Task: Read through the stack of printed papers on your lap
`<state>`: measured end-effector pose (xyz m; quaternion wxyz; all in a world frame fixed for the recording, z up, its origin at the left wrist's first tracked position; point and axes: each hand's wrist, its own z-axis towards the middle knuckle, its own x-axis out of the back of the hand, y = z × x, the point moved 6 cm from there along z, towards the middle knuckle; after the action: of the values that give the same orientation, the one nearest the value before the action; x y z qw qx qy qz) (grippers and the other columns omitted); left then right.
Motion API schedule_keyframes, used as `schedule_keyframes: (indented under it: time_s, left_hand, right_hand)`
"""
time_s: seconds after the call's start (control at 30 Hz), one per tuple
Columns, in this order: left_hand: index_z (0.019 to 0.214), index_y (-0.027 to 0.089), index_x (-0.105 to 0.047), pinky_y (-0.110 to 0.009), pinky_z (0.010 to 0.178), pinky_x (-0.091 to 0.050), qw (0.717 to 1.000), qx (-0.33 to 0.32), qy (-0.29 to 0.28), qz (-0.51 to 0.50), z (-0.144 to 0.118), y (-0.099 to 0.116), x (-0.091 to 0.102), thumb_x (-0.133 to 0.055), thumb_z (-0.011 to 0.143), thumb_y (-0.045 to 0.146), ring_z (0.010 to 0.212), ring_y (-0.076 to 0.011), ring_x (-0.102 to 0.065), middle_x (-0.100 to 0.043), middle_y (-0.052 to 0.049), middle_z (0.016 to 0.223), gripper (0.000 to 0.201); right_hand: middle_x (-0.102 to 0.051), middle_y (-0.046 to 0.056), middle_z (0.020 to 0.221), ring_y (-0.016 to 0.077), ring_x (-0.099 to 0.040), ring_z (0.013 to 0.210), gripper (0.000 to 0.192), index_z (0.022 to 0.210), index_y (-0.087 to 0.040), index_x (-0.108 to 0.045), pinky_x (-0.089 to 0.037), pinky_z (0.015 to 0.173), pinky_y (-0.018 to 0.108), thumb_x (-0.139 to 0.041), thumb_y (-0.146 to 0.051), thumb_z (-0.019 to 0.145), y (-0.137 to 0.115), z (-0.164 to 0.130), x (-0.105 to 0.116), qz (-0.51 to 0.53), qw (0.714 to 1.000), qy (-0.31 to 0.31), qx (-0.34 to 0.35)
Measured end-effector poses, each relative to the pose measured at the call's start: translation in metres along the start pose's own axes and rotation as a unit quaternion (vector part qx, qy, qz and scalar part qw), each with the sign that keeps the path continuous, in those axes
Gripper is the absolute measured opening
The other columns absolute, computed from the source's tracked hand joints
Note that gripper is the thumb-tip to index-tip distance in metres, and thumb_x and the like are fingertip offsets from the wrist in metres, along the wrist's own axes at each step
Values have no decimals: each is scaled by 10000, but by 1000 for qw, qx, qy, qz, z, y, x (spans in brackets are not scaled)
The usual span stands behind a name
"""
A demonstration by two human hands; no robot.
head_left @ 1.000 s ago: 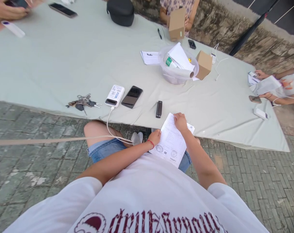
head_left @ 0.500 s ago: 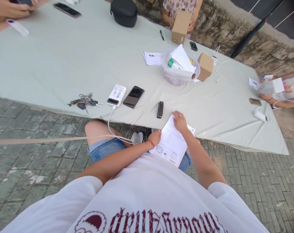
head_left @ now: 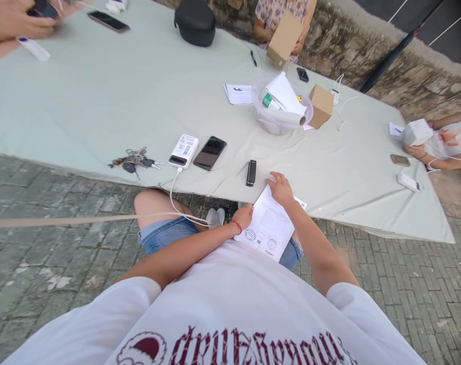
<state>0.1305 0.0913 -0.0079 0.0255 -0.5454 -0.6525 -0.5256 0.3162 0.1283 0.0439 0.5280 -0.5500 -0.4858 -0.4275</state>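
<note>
Papers (head_left: 268, 220) look about halfway sorted to me: they're mostly lined up, lying across the person's lap with the far end on the near edge of the table (head_left: 101, 101), but a corner pokes out past the top sheet on the right, so I'd say the stack isn't properly square yet. Stamps and print are already on the top page. No staple that I can make out, though it's too small to swear to, and the black stapler (head_left: 251, 173) just sits beyond the pages with nobody touching it. As for the hands, they're apart: left hand (head_left: 244, 216) is clamped on the left edge, fingers curled in, while the right hand (head_left: 281, 189) rests on the far edge with fingers loosely spread, not really gripping as far as I can see.
</note>
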Motion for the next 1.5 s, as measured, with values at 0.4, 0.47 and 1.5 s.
schedule_keyframes:
  time_s: [0.4,0.47,1.5]
  left_hand:
    - [1161,168,-594,-354,820,-445,999,-13,-20,28,-6,4,3,-274,1073,307,966,-277,-706,-753,-143,998,360]
    - [1166,171,-591,-353,824,-449,999,-13,-25,34,-7,5,3,-265,1074,306,977,-277,-710,-754,-141,1007,365]
    - [1125,180,-608,-334,899,-478,997,-29,-4,-70,-13,-13,4,-295,1058,303,1021,-258,-699,-756,-127,1072,342]
  right_hand:
    - [-549,111,1503,309,-402,1410,390,1258,-247,-737,-389,1140,513,-442,-193,1009,8,-7,0,22,1000,11,4]
    - [-614,118,1405,311,-443,1355,360,1219,-251,-757,-422,1111,505,-462,-232,1012,12,-4,-3,53,999,10,-4]
    - [-640,19,760,183,-546,714,281,787,-223,-662,-408,667,300,-531,-453,881,32,19,-4,274,941,-43,-193]
